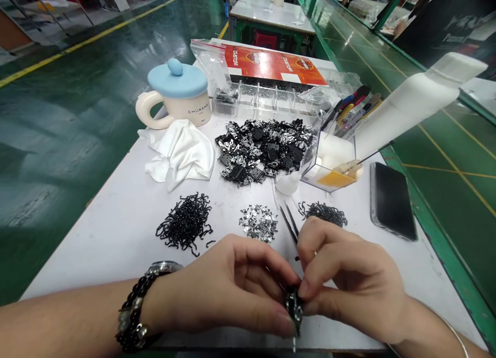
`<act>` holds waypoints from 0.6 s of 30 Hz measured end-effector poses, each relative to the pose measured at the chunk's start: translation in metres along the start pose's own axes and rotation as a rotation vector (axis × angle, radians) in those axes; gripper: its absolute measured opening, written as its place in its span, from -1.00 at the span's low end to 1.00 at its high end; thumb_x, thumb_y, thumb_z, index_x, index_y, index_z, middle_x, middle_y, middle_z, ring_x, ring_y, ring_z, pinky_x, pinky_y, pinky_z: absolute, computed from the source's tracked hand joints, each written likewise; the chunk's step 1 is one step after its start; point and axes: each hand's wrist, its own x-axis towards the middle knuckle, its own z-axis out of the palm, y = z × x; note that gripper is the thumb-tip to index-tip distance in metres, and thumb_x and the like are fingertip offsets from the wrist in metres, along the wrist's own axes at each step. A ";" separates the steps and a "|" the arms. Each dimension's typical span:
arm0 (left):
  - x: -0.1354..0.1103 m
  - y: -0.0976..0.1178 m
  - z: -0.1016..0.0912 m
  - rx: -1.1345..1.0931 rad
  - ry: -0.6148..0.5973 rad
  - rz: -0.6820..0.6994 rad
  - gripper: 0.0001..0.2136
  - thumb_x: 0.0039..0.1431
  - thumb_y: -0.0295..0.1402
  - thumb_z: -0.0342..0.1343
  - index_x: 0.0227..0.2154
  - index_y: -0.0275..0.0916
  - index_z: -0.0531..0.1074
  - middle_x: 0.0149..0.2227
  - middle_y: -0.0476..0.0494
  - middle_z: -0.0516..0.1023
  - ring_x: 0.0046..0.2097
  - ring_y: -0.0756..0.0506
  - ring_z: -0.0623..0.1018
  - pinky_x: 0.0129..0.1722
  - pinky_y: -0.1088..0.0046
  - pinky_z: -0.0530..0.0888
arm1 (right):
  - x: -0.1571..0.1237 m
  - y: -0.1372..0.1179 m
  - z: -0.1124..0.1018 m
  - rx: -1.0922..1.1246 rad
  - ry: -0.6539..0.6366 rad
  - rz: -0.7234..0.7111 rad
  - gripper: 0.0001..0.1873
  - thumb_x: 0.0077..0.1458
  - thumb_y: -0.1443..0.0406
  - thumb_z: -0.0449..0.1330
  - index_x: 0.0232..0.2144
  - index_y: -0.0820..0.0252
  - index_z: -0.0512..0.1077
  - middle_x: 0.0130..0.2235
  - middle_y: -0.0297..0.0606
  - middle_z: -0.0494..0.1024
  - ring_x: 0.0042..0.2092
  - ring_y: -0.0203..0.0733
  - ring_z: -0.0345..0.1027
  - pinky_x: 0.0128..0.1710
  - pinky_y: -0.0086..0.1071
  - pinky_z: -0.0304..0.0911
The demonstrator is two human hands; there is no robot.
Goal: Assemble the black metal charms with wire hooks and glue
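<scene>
My left hand (232, 291) is closed, with thumb and fingers pinching a small black-and-silver assembly (293, 309) near the table's front edge. The fingertips of my right hand (349, 275) close on the same assembly from the other side. Dark tweezers (289, 221) extend beyond my right fingers, tips pointing away; whether they lie on the table or touch the hand I cannot tell. Beyond my hands are a pile of bent black pieces (186, 221), a pile of small silver clips (259, 222) and another pile of dark small pieces (325, 213).
A large heap of black-and-silver assemblies (267, 149) covers the table's middle. Around it stand a lidded mug (189, 105), white cloth (182, 154), clear compartment box (265, 99), tool holder (329, 177), white bottle (411, 105), small white bottle (287, 183) and phone (392, 200).
</scene>
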 end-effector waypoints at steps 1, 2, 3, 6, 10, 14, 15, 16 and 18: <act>0.000 0.001 0.001 0.021 0.011 -0.007 -0.71 -0.17 -0.64 0.31 -0.32 -0.28 0.51 -0.39 0.00 0.64 -0.36 0.10 0.59 -0.32 0.72 0.48 | 0.000 0.000 -0.001 0.012 -0.012 0.025 -0.82 -0.10 0.48 0.33 -0.41 0.17 0.48 -0.37 -0.40 0.32 -0.33 -0.42 0.26 -0.33 -0.53 0.22; -0.001 0.001 0.002 0.037 0.021 -0.017 -0.70 -0.18 -0.65 0.31 -0.33 -0.28 0.51 -0.40 0.01 0.63 -0.36 0.10 0.59 -0.31 0.71 0.48 | 0.000 0.001 -0.002 0.022 -0.033 0.057 -0.81 -0.11 0.46 0.35 -0.40 0.15 0.48 -0.35 -0.40 0.32 -0.32 -0.42 0.26 -0.32 -0.52 0.22; -0.001 0.001 0.002 0.045 0.027 -0.028 -0.70 -0.20 -0.66 0.31 -0.34 -0.27 0.51 -0.41 0.02 0.63 -0.36 0.09 0.59 -0.30 0.69 0.48 | 0.001 0.001 -0.003 0.030 -0.060 0.091 -0.79 -0.13 0.42 0.36 -0.38 0.13 0.49 -0.34 -0.40 0.31 -0.32 -0.42 0.25 -0.32 -0.52 0.21; -0.002 0.001 0.004 0.051 0.024 -0.051 -0.68 -0.26 -0.69 0.31 -0.38 -0.27 0.51 -0.43 0.05 0.61 -0.38 0.09 0.57 -0.31 0.67 0.48 | 0.002 0.000 -0.005 0.054 -0.143 0.169 -0.75 -0.16 0.34 0.39 -0.33 0.10 0.53 -0.29 -0.37 0.30 -0.30 -0.40 0.24 -0.26 -0.47 0.22; -0.002 -0.002 0.004 0.077 0.020 -0.071 -0.71 -0.30 -0.67 0.32 -0.43 -0.28 0.50 -0.45 0.08 0.58 -0.40 0.11 0.53 -0.34 0.70 0.45 | 0.004 -0.003 -0.006 0.089 -0.231 0.206 -0.77 -0.13 0.34 0.38 -0.32 0.14 0.56 -0.26 -0.33 0.29 -0.24 -0.35 0.23 -0.16 -0.40 0.20; -0.003 -0.002 0.004 0.117 0.017 -0.083 -0.72 -0.31 -0.66 0.33 -0.46 -0.29 0.49 -0.45 0.08 0.55 -0.39 0.11 0.51 -0.34 0.67 0.43 | 0.005 -0.004 -0.006 0.093 -0.307 0.214 -0.79 -0.11 0.33 0.37 -0.32 0.19 0.56 -0.24 -0.30 0.29 -0.20 -0.32 0.23 -0.12 -0.38 0.19; -0.003 -0.002 0.004 0.126 0.013 -0.084 -0.73 -0.30 -0.64 0.33 -0.46 -0.29 0.49 -0.45 0.07 0.55 -0.39 0.10 0.51 -0.33 0.66 0.42 | 0.005 -0.004 -0.006 0.093 -0.318 0.217 -0.79 -0.11 0.33 0.36 -0.32 0.20 0.56 -0.24 -0.29 0.29 -0.19 -0.31 0.23 -0.12 -0.37 0.19; -0.003 -0.002 0.004 0.134 0.008 -0.085 -0.74 -0.28 -0.62 0.33 -0.45 -0.29 0.49 -0.44 0.06 0.54 -0.38 0.09 0.51 -0.32 0.64 0.42 | 0.005 -0.003 -0.006 0.093 -0.326 0.221 -0.81 -0.10 0.33 0.36 -0.33 0.21 0.55 -0.23 -0.29 0.28 -0.18 -0.31 0.23 -0.11 -0.37 0.19; -0.004 -0.001 0.004 0.146 -0.001 -0.085 -0.76 -0.25 -0.58 0.33 -0.44 -0.29 0.48 -0.42 0.05 0.54 -0.36 0.08 0.51 -0.29 0.60 0.42 | 0.006 -0.002 -0.006 0.101 -0.330 0.225 -0.82 -0.10 0.35 0.35 -0.34 0.23 0.54 -0.24 -0.29 0.27 -0.17 -0.30 0.22 -0.09 -0.36 0.18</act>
